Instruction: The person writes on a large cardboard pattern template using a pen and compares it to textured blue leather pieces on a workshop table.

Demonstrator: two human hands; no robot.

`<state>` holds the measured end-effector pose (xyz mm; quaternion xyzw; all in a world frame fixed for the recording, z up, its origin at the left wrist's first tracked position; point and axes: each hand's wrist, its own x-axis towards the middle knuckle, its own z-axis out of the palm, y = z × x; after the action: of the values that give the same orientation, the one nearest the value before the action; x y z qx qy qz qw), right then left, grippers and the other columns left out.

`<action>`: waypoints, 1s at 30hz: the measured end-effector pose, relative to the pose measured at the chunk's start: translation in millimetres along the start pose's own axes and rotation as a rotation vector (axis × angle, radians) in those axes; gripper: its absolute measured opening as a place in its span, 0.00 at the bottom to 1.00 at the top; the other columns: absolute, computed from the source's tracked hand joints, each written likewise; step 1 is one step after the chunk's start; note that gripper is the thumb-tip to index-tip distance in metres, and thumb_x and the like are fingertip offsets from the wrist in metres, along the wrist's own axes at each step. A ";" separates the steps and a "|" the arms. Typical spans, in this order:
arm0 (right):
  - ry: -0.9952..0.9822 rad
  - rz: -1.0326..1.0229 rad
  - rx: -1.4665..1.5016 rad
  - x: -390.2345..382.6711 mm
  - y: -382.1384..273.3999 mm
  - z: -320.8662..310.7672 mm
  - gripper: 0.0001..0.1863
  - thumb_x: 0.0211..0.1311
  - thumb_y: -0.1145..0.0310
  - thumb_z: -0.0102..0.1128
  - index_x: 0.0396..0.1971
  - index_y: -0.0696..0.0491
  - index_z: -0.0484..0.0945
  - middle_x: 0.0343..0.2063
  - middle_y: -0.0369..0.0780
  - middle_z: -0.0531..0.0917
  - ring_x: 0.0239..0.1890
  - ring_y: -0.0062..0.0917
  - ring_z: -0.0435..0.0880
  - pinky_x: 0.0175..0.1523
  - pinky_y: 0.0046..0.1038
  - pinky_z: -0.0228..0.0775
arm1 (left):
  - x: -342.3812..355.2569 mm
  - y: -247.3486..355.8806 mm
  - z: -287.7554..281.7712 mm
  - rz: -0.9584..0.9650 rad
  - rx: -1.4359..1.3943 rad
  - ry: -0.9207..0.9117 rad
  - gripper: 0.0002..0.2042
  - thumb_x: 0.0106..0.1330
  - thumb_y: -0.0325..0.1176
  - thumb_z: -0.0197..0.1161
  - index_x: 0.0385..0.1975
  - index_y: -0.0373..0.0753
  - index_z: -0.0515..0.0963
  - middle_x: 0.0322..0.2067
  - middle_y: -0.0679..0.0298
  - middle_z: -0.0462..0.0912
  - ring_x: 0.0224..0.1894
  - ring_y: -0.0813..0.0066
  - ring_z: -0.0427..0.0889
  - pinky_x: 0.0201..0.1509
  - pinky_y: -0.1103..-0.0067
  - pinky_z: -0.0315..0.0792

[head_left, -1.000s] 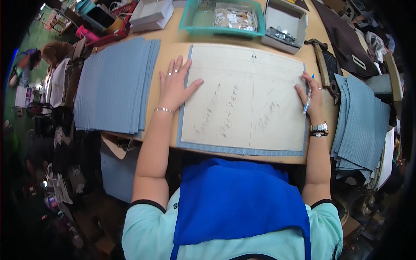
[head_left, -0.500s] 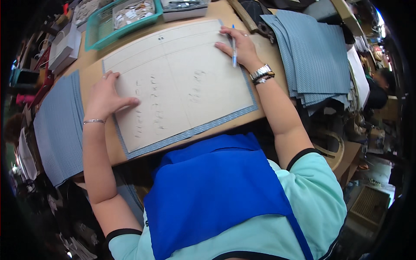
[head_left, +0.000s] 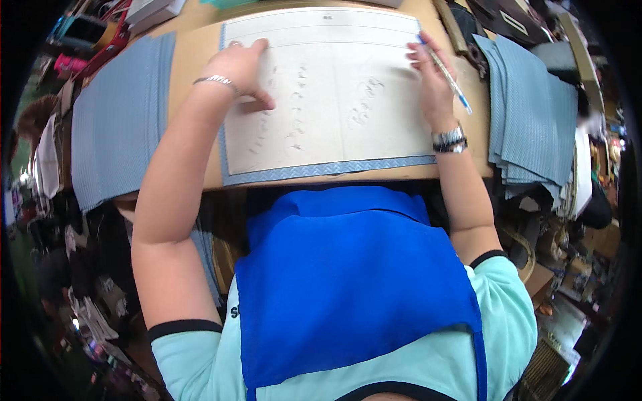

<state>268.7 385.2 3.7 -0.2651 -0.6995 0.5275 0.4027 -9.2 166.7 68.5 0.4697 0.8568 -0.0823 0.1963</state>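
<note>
A large cream card (head_left: 388, 80) with pencil-like handwriting and ruled lines lies on a blue patterned sheet (head_left: 334, 168), whose edge shows along the near and left sides. My left hand (head_left: 234, 70) rests at the card's left edge, fingers and thumb spread over it with nothing in the grasp. At the right edge, my right hand (head_left: 435, 83) has a blue and clear pen (head_left: 449, 75) slanting across its fingers. Its fingertips are at the card's upper right and slightly blurred.
Blue textured sheets are stacked to the left (head_left: 124, 120) and right (head_left: 531, 113) of the wooden table (head_left: 194, 80). A dark bar-shaped tool (head_left: 449, 27) lies at the back right. A pale box (head_left: 150, 12) and part of a teal tray (head_left: 227, 3) show at the far edge.
The whole view has shifted and turned, so the card now appears higher and straighter. My right fingers have drawn in, and the pen has tipped from upright to slanting. My left hand stays spread.
</note>
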 end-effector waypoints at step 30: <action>-1.123 -0.540 -0.086 -112.0 -80.4 191.7 0.07 0.59 0.71 0.68 0.37 0.53 0.82 0.30 0.44 0.84 0.35 0.41 0.84 0.44 0.39 0.79 | -3.7 8.3 -11.7 -0.025 0.020 -0.112 0.66 0.33 0.55 0.91 0.76 0.46 0.58 0.62 0.49 0.80 0.69 0.46 0.73 0.67 0.46 0.75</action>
<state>171.3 171.2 25.6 0.2230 -0.8674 0.4373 0.0818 -3.5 172.2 81.0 0.4556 0.8493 -0.1198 0.2383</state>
